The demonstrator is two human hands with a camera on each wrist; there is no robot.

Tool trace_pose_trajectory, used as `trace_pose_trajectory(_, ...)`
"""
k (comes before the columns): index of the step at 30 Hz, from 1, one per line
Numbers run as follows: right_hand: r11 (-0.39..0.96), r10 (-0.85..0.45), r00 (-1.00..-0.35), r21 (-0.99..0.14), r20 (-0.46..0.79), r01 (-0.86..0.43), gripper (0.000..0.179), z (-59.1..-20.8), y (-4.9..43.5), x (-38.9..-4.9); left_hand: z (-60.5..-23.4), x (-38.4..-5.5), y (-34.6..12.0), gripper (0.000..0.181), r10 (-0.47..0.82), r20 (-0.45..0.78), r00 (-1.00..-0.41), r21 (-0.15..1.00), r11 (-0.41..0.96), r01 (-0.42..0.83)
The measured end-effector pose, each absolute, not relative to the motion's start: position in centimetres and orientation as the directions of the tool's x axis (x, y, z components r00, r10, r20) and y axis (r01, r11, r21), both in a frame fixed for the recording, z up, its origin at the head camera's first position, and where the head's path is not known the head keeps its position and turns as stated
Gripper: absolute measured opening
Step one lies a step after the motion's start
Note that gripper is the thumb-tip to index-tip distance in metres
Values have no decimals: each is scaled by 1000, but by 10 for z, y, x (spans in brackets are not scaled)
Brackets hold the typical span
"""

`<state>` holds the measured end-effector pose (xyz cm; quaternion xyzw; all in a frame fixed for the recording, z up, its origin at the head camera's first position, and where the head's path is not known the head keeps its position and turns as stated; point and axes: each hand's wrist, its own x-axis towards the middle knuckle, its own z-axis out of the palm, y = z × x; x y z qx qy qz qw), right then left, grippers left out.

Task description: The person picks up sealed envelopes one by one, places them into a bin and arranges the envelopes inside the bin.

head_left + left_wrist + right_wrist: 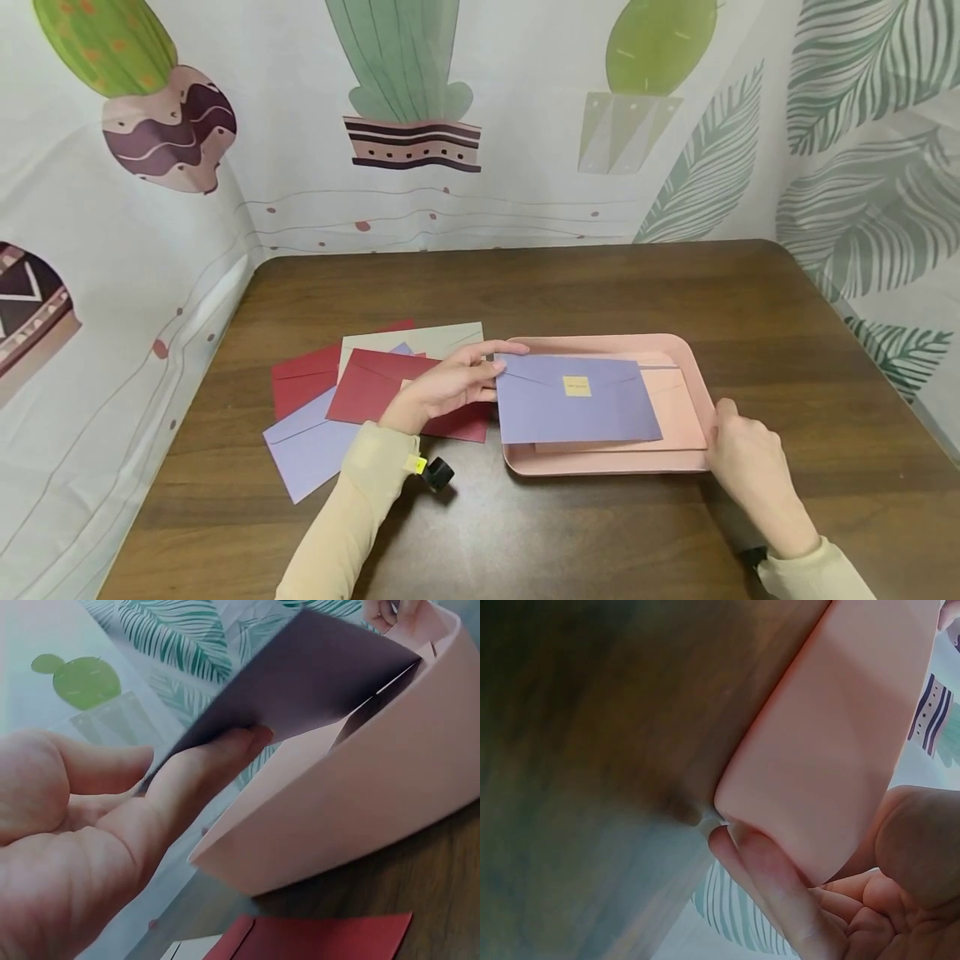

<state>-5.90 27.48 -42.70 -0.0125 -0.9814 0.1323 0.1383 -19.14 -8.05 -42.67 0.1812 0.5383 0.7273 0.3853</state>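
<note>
My left hand (452, 382) pinches a purple envelope (573, 417) by its left edge, thumb on one face and fingers on the other. A square cream sticker (577, 386) marks its flap. The envelope hangs at a slant over a pink tray (600, 463) and covers much of its inside. Within the tray lies a pale pink envelope (678, 417), partly hidden, and a thin purple edge shows behind it. My right hand (750, 454) grips the tray's right end; the right wrist view shows its fingers (769, 862) curled under the bottom corner.
Left of the tray, several envelopes overlap in a loose pile: a red one (375, 392) on top, a grey-white one (442, 336) behind, a lilac one (300, 442) in front. They lie on a brown wooden table (525, 287). Printed cloth (525, 200) hangs behind it.
</note>
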Motion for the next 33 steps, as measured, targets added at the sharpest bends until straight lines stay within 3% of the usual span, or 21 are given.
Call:
trace_pose_trajectory(6, 965, 58, -961, -261, 270, -16, 12, -428, 276, -59, -423, -189, -67, 44, 762, -185, -620, 923, -82, -376)
trace_pose_trajectory(13, 965, 56, -966, -262, 253, -13, 14, -428, 276, -60, -413, -185, -59, 46, 750, -263, -607, 940, 58, -336)
trace_pose_trajectory(20, 966, 55, -969, -260, 241, -10, 15, -427, 277, -60, -404, -184, -73, 48, 760, -230, -608, 951, 44, -305)
trace_pose_trajectory(27, 966, 49, -975, -257, 218, -9, 15, -426, 276, -61, -402, -194, -111, 41, 676, -179, -715, 981, 67, -183)
trace_pose_trajectory(33, 967, 47, -974, -255, 220, -11, 15, -425, 276, -60, -410, -206, -152, 38, 491, -232, -840, 953, 288, -95)
